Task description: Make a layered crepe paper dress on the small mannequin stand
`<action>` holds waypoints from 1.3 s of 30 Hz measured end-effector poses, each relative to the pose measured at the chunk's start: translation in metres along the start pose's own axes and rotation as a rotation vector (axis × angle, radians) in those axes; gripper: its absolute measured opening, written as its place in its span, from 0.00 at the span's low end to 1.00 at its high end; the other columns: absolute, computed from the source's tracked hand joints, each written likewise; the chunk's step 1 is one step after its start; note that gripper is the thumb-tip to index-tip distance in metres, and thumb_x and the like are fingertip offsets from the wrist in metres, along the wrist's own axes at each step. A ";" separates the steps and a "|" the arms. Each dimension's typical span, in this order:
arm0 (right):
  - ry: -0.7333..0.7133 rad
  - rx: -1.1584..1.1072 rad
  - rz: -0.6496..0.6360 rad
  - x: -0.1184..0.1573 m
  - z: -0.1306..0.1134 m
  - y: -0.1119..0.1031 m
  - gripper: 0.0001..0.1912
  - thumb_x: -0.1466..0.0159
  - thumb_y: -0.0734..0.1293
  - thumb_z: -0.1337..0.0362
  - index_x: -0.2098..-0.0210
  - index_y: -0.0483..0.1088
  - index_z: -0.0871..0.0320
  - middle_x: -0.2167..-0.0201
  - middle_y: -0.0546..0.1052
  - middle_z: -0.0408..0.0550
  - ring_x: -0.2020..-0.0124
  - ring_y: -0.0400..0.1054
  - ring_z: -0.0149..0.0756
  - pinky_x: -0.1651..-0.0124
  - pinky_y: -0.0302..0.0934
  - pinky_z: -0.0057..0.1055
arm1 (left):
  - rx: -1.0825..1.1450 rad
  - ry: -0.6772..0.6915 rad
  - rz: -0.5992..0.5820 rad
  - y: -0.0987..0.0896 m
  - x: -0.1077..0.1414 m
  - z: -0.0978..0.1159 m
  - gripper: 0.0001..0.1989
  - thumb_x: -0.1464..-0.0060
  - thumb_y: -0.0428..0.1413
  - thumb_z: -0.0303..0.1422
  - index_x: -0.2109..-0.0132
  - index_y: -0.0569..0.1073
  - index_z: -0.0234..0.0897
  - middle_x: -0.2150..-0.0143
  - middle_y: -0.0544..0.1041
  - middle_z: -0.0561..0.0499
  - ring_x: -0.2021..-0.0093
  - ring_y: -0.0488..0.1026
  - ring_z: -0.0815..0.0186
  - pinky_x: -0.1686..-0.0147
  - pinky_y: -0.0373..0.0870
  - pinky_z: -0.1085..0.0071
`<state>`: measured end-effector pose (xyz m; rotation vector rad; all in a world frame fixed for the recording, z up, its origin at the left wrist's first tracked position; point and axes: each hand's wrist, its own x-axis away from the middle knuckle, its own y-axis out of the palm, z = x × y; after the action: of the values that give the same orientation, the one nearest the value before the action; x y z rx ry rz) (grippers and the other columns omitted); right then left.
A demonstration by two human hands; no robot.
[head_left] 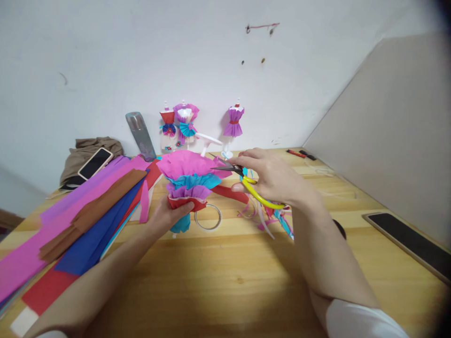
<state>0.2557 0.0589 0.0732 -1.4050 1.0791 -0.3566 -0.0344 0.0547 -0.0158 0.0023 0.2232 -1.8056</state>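
My left hand (174,213) is closed around the waist of a small doll dress form (192,180) dressed in ruffled crepe paper, with pink, blue, purple and red layers. It is tipped upside down, its white stand pointing up and away. In my right hand (271,176) is a pair of scissors (252,185) with yellow handles and dark blades. The blades are parted and lie at the right edge of the pink ruffle; whether they touch the paper I cannot tell. A roll of tape (208,228) rests on the table just below the dress.
Long crepe paper strips (95,220) cover the table's left side. Paper scraps (275,218) lie under my right hand. Several dressed mini forms (235,122) stand by the wall, near a bottle (141,136). One phone (95,163) leans on brown cloth; another phone (408,241) lies at right.
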 end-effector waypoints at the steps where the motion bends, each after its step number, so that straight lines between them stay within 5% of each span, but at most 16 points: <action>1: -0.010 -0.003 0.010 0.000 -0.001 0.000 0.32 0.32 0.65 0.38 0.42 0.77 0.55 0.53 0.80 0.60 0.52 0.73 0.55 0.51 0.66 0.48 | -0.011 0.005 0.000 0.001 0.000 0.002 0.22 0.53 0.70 0.47 0.57 0.84 0.36 0.67 0.84 0.44 0.65 0.82 0.54 0.69 0.78 0.65; 6: -0.040 -0.018 0.028 0.000 -0.003 0.002 0.28 0.33 0.68 0.42 0.43 0.78 0.54 0.52 0.80 0.60 0.52 0.74 0.55 0.51 0.67 0.49 | 0.029 0.011 -0.039 0.004 0.001 0.006 0.22 0.56 0.71 0.47 0.58 0.84 0.36 0.59 0.86 0.42 0.60 0.83 0.53 0.63 0.80 0.63; 20: -0.004 0.008 -0.006 0.001 -0.001 -0.004 0.31 0.31 0.64 0.38 0.43 0.78 0.54 0.60 0.80 0.58 0.62 0.73 0.50 0.59 0.62 0.42 | 0.159 -0.068 -0.209 0.004 0.003 0.009 0.29 0.54 0.71 0.52 0.54 0.85 0.32 0.65 0.86 0.39 0.64 0.83 0.53 0.67 0.78 0.65; 30: -0.039 0.037 -0.002 0.003 -0.001 -0.006 0.27 0.29 0.63 0.43 0.45 0.79 0.55 0.65 0.80 0.55 0.65 0.72 0.44 0.63 0.56 0.36 | 0.202 -0.129 -0.360 0.001 0.003 0.008 0.28 0.54 0.70 0.54 0.64 0.84 0.29 0.68 0.85 0.36 0.66 0.83 0.54 0.65 0.77 0.66; 39: -0.034 0.039 -0.017 0.003 -0.001 -0.007 0.29 0.27 0.60 0.43 0.49 0.80 0.59 0.65 0.81 0.56 0.65 0.72 0.44 0.64 0.55 0.35 | 0.188 -0.156 -0.327 -0.001 0.002 0.005 0.32 0.58 0.72 0.56 0.63 0.84 0.26 0.68 0.84 0.37 0.70 0.80 0.59 0.71 0.73 0.72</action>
<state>0.2594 0.0543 0.0786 -1.3815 1.0277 -0.3634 -0.0356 0.0520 -0.0107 -0.0440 -0.0630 -2.1352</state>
